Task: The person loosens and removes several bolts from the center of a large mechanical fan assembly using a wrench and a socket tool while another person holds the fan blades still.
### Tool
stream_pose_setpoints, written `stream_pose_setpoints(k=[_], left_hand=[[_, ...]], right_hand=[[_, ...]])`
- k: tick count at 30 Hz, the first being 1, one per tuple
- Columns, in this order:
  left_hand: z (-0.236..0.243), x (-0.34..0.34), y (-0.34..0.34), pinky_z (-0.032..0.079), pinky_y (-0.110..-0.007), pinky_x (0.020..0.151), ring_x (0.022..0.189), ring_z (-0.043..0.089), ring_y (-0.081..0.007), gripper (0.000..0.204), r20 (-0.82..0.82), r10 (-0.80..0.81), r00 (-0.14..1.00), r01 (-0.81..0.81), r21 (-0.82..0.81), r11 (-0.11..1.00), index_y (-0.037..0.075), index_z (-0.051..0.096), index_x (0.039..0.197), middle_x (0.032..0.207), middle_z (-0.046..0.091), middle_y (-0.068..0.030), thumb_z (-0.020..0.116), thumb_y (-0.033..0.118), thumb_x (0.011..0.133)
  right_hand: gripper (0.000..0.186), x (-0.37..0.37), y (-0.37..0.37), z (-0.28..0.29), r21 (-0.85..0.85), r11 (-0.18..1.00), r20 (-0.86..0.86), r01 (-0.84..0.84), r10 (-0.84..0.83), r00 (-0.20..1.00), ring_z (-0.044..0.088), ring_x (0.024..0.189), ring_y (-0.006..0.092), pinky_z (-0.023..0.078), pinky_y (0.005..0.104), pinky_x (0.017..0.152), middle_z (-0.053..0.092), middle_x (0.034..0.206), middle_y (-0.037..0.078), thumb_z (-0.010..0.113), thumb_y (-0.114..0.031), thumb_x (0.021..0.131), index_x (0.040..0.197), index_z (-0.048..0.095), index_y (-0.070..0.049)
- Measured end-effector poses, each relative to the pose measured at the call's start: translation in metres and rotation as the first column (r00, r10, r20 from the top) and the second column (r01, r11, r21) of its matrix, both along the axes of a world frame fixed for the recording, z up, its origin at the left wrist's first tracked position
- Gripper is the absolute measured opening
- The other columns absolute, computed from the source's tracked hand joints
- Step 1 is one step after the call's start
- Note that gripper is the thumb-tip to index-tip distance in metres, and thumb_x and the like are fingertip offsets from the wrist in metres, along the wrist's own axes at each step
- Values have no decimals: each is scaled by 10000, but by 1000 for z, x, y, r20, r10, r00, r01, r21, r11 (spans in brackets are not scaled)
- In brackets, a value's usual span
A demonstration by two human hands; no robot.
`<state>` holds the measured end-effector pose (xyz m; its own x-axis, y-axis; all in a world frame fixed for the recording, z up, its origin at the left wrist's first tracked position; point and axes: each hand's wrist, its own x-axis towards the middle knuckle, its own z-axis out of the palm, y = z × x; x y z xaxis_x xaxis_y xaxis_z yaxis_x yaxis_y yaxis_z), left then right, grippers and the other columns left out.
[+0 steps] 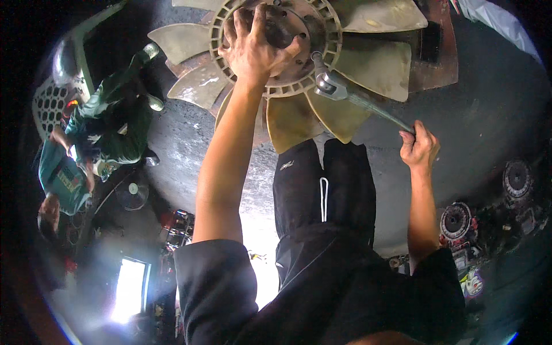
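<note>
A large fan (376,70) with pale, dirt-stained plastic blades lies at the top of the view. Its round metal hub (293,34) has bolt holes and a slotted ring around it. My left hand (252,50) presses on the hub with its fingers spread, holding nothing. In my right hand (421,145) is the end of the handle of a ratchet wrench (376,108). The head of the wrench, with a socket (317,57) on it, reaches the right edge of the hub. Whether the socket sits on a bolt, I cannot tell.
A rusty brown metal plate (445,52) shows under the fan at the right. To the left, another person (69,178) in a green shirt sits by a perforated chair (49,106). Greasy round machine parts (456,221) stand on the right; a grey floor (178,135) surrounds the fan.
</note>
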<state>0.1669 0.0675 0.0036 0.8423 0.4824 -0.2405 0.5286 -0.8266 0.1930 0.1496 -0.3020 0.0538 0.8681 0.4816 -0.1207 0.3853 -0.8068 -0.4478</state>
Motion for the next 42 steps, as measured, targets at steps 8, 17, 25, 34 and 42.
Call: stream_pose_setpoints(k=[8,17,25,34,42], left_hand=[[-15,-13,-1,339,-647,894,1285,349,-440,920,171,-77,982,63,87,994,237,503,1336,1383,398,-239,698,633,530],[-11,-8,-6,268,-666,969,1320,292,-463,980,114,-115,987,114,19,993,226,426,1400,1424,350,-258,679,653,555],[-16,94,18,344,-542,1001,1245,420,-374,859,128,-534,836,546,-92,833,60,470,1300,1317,454,-225,675,640,701],[-180,153,92,219,-536,1118,1159,550,-224,310,145,-955,258,951,137,278,225,695,1034,1127,667,-33,536,299,778],[-157,148,90,390,-495,983,1089,575,-290,303,208,-882,424,897,39,440,100,679,947,1001,669,-91,641,300,723]], right_hand=[[493,-39,4,-3,-89,987,-28,131,-134,991,584,535,361,460,405,466,571,627,134,558,-513,868,793,569,-26],[378,-48,5,-19,11,972,9,236,-237,972,582,543,389,442,428,472,582,638,170,607,-394,825,812,593,-16],[312,-36,4,-1,-52,962,-79,267,-270,960,594,575,397,457,435,506,589,640,172,646,-298,808,856,581,3],[380,-68,2,-18,-32,969,-24,247,-248,969,566,548,336,445,416,500,575,658,103,637,-395,798,873,561,-30],[428,-67,11,-18,35,983,85,179,-182,980,522,494,274,394,376,462,533,635,86,555,-441,854,880,532,-14]])
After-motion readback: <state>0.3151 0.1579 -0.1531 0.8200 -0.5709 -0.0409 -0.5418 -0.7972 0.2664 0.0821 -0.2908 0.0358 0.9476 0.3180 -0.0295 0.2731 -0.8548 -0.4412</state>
